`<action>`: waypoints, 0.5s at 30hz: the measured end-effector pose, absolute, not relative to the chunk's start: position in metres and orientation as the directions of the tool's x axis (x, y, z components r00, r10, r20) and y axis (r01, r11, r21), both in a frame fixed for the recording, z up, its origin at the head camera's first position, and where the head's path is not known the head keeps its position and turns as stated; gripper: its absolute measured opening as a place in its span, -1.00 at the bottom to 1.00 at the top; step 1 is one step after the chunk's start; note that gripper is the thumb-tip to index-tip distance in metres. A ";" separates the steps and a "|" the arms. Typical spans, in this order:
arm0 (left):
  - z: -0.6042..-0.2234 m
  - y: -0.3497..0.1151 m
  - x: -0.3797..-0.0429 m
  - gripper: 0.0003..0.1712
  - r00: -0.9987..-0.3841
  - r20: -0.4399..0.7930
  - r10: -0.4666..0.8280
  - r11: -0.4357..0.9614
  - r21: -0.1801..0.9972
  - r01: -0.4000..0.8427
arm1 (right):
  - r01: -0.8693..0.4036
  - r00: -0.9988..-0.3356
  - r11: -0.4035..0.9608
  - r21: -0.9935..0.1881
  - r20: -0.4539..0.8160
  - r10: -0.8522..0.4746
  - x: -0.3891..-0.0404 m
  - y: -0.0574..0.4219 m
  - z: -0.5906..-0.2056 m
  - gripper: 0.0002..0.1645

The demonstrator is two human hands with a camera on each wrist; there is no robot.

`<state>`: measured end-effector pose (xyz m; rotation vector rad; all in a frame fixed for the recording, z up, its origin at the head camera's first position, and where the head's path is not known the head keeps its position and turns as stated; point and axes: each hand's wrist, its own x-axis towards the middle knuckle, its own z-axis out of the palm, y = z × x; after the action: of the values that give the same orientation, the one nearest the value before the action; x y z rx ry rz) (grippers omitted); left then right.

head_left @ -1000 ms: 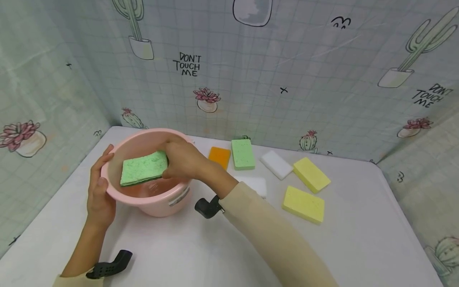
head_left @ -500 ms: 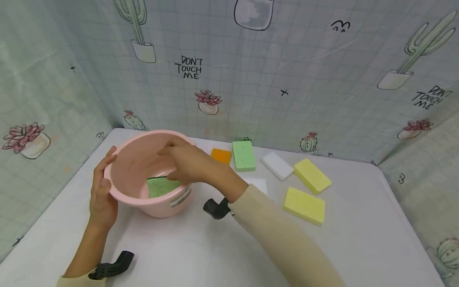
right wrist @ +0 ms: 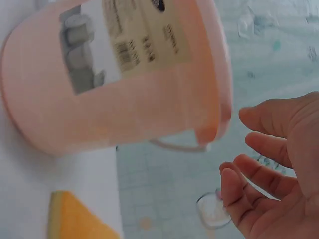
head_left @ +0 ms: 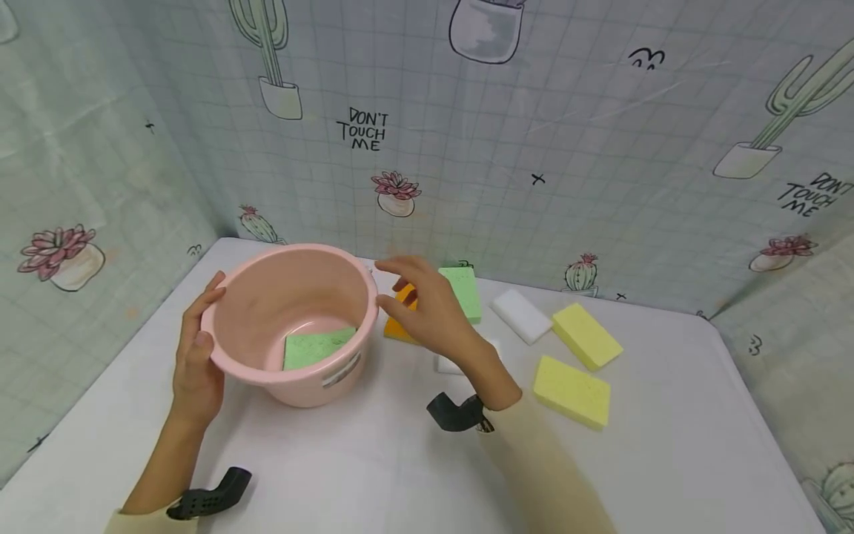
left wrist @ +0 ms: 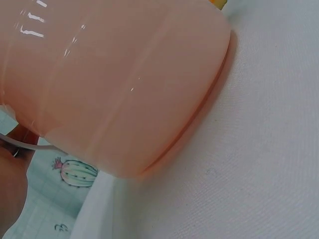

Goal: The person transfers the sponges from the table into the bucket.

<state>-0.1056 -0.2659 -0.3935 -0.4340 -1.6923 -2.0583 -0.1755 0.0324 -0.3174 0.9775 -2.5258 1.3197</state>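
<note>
A pink plastic bucket (head_left: pixel 296 391) stands on the white table at the left, its mouth tipped toward the camera in the head view. My left hand (head_left: pixel 200 367) grips its left rim, thumb on the near side; in the left wrist view only a bit of that hand (left wrist: pixel 12 191) shows at the bucket's handle. Inside the bucket lies a green sponge (head_left: pixel 315 348) against the near right wall. My right hand (head_left: pixel 432 311) hovers just right of the rim with fingers loosely bent and nothing in them, over an orange sponge (head_left: pixel 399 331).
Behind the right hand is another green sponge (head_left: pixel 465 291). One white sponge (head_left: pixel 522 317) lies right of it; a second white sponge (head_left: pixel 451 366) is partly hidden by the right wrist. Two yellow sponges, one behind (head_left: pixel 586 336) and one nearer (head_left: pixel 571 392), lie further right. Patterned curtains surround the table.
My right hand has let go of the green sponge, which dropped into the bucket, and has moved out to the right past the rim. My left hand stays on the bucket.
</note>
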 end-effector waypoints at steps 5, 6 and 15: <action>-0.394 -0.267 -0.106 -0.38 -0.842 0.524 -0.130 -0.169 0.825 0.539 | -0.484 -0.861 0.458 -0.746 0.313 -0.400 -0.179 0.047 -0.346 -0.49; -0.395 -0.267 -0.107 -0.38 -0.841 0.524 -0.131 -0.171 0.824 0.540 | -0.470 -0.869 0.460 -0.753 0.304 -0.391 -0.179 0.048 -0.352 -0.48; -0.396 -0.267 -0.106 -0.38 -0.842 0.525 -0.124 -0.144 0.830 0.538 | -0.350 -0.930 0.443 -0.826 0.250 -0.269 -0.183 0.053 -0.396 -0.49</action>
<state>-0.1056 -0.2672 -0.3957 -0.4654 -1.6950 -2.0347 -0.1830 0.0529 -0.3960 0.5586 -2.5980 1.5173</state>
